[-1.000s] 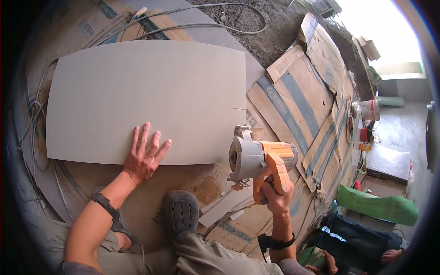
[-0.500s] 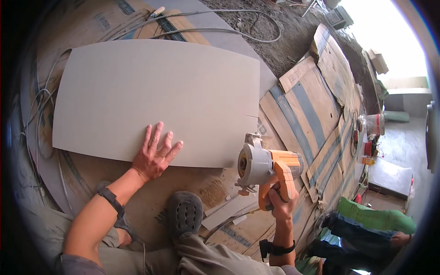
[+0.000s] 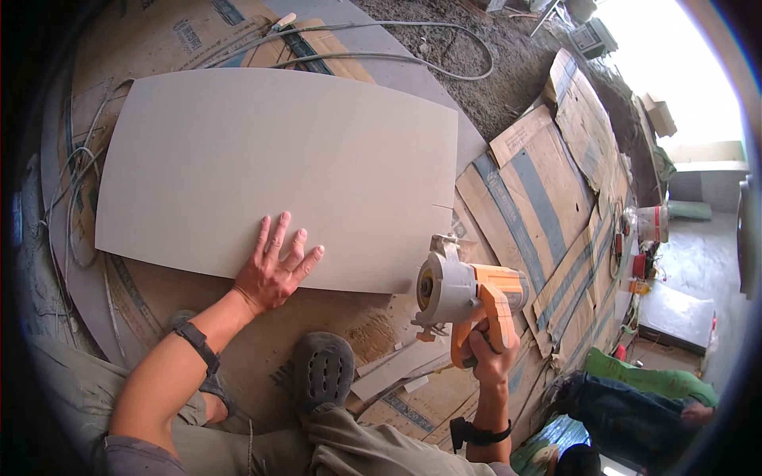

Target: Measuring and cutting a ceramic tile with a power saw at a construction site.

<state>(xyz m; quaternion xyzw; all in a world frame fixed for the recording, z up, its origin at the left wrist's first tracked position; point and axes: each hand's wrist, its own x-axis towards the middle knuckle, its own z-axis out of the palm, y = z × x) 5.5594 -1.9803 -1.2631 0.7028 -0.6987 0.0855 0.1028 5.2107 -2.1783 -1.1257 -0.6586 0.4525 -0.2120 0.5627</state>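
Observation:
A large pale grey tile (image 3: 278, 166) lies flat in front of me. My left hand (image 3: 274, 270) rests on its near edge, palm down with fingers spread. At the tile's near right corner is an orange and grey handheld circular saw (image 3: 500, 289). My right hand (image 3: 490, 353) is wrapped round the saw's rear handle. The round grey guard faces left, and the blade's cutting edge is not visible to me. A short dark line (image 3: 443, 206) runs in from the tile's right edge, beyond the saw.
Flattened cardboard sheets (image 3: 528, 198) cover the floor at right. A grey cable (image 3: 397, 57) loops beyond the tile. Thin offcut strips (image 3: 401, 369) lie near my dark clog (image 3: 324, 371). Another person in dark blue trousers (image 3: 627, 416) is at lower right, beside a green bag (image 3: 643, 377).
The whole view has shifted slightly. Both hands and the saw keep about the same places on the tile. At lower right, the other person has moved, and a dark rounded shape now shows.

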